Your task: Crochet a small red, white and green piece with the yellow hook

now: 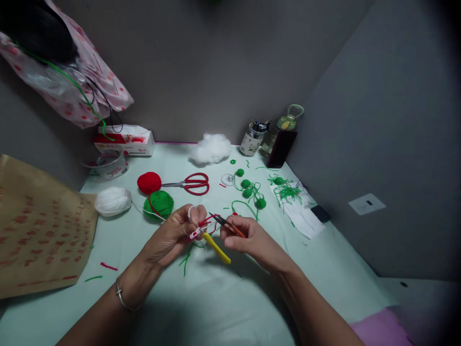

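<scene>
My left hand (177,234) pinches a small red and white crochet piece (195,234), with white yarn looped by the fingers. A crochet hook with a yellow handle (217,249) sticks out from the piece, slanting down to the right. In my right hand (254,235) are small thread snips (230,225) with dark blades and orange handles. The blades point left at a red strand running from the piece; whether they touch it I cannot tell. Behind my left hand lie a green yarn ball (159,204), a red yarn ball (149,182) and a white yarn ball (113,201).
Red-handled scissors (196,184) lie beyond my hands, before white stuffing (211,148). Small green crocheted balls (246,187) with tails sit to the right. A pen holder (251,140), a bottle (287,123) and a phone (281,149) stand behind. A paper bag (43,235) is left.
</scene>
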Tool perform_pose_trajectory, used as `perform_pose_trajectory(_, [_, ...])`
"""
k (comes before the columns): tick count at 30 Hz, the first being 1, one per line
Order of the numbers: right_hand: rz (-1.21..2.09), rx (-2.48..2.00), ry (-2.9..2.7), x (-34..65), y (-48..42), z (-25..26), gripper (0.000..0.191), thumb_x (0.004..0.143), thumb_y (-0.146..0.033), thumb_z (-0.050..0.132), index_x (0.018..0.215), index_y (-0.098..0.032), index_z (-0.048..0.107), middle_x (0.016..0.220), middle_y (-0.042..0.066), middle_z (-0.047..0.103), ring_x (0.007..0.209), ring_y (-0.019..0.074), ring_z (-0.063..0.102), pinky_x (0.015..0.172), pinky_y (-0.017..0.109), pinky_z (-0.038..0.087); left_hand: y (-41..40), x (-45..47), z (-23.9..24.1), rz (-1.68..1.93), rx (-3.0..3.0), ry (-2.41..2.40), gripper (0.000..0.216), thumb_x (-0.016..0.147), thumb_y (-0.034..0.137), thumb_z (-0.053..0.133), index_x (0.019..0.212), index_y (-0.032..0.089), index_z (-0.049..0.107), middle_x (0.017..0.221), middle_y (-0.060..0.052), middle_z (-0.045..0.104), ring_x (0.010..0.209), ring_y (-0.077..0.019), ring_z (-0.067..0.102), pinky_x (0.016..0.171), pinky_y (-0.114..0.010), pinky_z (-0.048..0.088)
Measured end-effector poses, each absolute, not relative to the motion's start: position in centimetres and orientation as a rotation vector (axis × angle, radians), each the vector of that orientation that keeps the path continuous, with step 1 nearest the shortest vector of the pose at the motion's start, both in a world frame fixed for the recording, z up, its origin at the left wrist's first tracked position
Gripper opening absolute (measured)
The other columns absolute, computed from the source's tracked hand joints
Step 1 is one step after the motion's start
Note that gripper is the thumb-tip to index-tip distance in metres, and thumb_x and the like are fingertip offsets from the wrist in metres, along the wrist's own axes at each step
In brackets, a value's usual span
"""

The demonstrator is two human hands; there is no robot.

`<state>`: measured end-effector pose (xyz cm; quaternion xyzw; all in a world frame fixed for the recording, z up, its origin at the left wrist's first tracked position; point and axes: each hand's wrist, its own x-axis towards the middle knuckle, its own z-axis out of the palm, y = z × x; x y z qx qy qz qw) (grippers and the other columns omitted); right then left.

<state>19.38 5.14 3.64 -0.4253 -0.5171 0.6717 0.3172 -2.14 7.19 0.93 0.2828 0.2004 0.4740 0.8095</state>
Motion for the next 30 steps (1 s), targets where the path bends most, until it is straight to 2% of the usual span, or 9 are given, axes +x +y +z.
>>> perform_pose_trajectory(3, [1.632,-1.173,-1.332,19.8,5.5,3.5,0.033,0.076,-0.042,0.089,0.075,-0.018,0.065,0.067,-0.007,0.045,0.062,0.0091,0.034,0.058,0.026,0.024,7.2,-2.1,0.8,0.998,0.624,0.433,0.029,0.067,0.027,0.098,0.067,0.017,0.071,0.072,0.004,0.056,0.060,-0.0083,0.047,0.058,-0.018,0.044])
perform_pose_trajectory(5, [1.579,-1.157,-1.262,19.9,5.5,3.4,0.031,0.078,-0.044,0.087,0.088,-0.020,0.071,0.065,-0.009,0.037,0.058,0.0084,0.028,0.054,0.025,0.021,7.1,-1.9,0.7,0.989,0.639,0.441,0.029,0.069,0.029,0.097,0.069,0.017,0.071,0.072,0.003,0.056,0.063,-0.0089,0.048,0.061,-0.019,0.043])
perform_pose_trajectory(7, [1.577,-1.100,-1.208,19.6,5.4,3.2,0.038,0.078,-0.046,0.087,0.104,-0.021,0.074,0.064,-0.010,0.033,0.056,0.0079,0.024,0.051,0.025,0.019,7.1,-1.7,0.6,0.976,0.653,0.453,0.028,0.069,0.031,0.097,0.071,0.017,0.072,0.073,0.003,0.058,0.066,-0.0100,0.048,0.063,-0.020,0.043])
perform_pose_trajectory(10, [1.650,-1.022,-1.140,19.0,5.1,3.1,0.042,0.078,-0.047,0.086,0.109,-0.021,0.074,0.064,-0.011,0.032,0.052,0.0063,0.021,0.048,0.024,0.017,6.9,-1.3,0.2,0.932,0.679,0.471,0.027,0.071,0.031,0.096,0.074,0.018,0.073,0.076,0.001,0.060,0.068,-0.0114,0.049,0.066,-0.022,0.042])
perform_pose_trajectory(17, [1.644,-1.079,-0.990,18.2,4.8,3.4,0.036,0.074,-0.046,0.087,0.074,-0.015,0.069,0.059,-0.005,0.055,0.045,0.0032,0.025,0.044,0.023,0.013,6.5,-0.6,-0.3,0.855,0.724,0.494,0.023,0.076,0.030,0.093,0.078,0.019,0.073,0.079,0.001,0.061,0.078,-0.0153,0.054,0.075,-0.027,0.040])
perform_pose_trajectory(21, [1.597,-1.108,-0.892,18.3,5.1,3.8,0.036,0.075,-0.043,0.085,0.066,-0.015,0.065,0.049,-0.011,0.037,0.044,0.0033,0.018,0.044,0.023,0.012,6.5,-0.7,-0.2,0.836,0.725,0.484,0.023,0.076,0.029,0.093,0.074,0.017,0.073,0.072,0.002,0.060,0.069,-0.0129,0.050,0.069,-0.025,0.039])
perform_pose_trajectory(23, [1.589,-1.132,-0.875,18.6,5.3,3.8,0.037,0.076,-0.044,0.084,0.066,-0.016,0.063,0.049,-0.011,0.035,0.044,0.0037,0.017,0.043,0.023,0.013,6.6,-0.8,-0.2,0.831,0.719,0.482,0.023,0.076,0.029,0.093,0.074,0.016,0.073,0.070,0.001,0.060,0.066,-0.0120,0.050,0.066,-0.024,0.039])
perform_pose_trajectory(27, [1.659,-1.176,-1.074,19.7,5.6,3.8,0.041,0.085,-0.057,0.076,0.091,-0.017,0.069,0.058,-0.008,0.048,0.046,0.0053,0.023,0.044,0.023,0.015,7.1,-1.6,0.1,0.901,0.681,0.499,0.022,0.075,0.026,0.093,0.075,0.017,0.072,0.075,0.002,0.061,0.066,-0.0104,0.051,0.062,-0.020,0.040])
perform_pose_trajectory(30, [1.680,-1.162,-1.352,20.7,5.6,4.0,0.057,0.099,-0.068,0.049,0.102,-0.017,0.072,0.063,-0.004,0.051,0.051,0.0082,0.032,0.047,0.024,0.019,7.7,-2.3,0.5,0.969,0.654,0.508,0.024,0.073,0.023,0.094,0.073,0.017,0.071,0.076,0.003,0.059,0.065,-0.0090,0.050,0.060,-0.018,0.041])
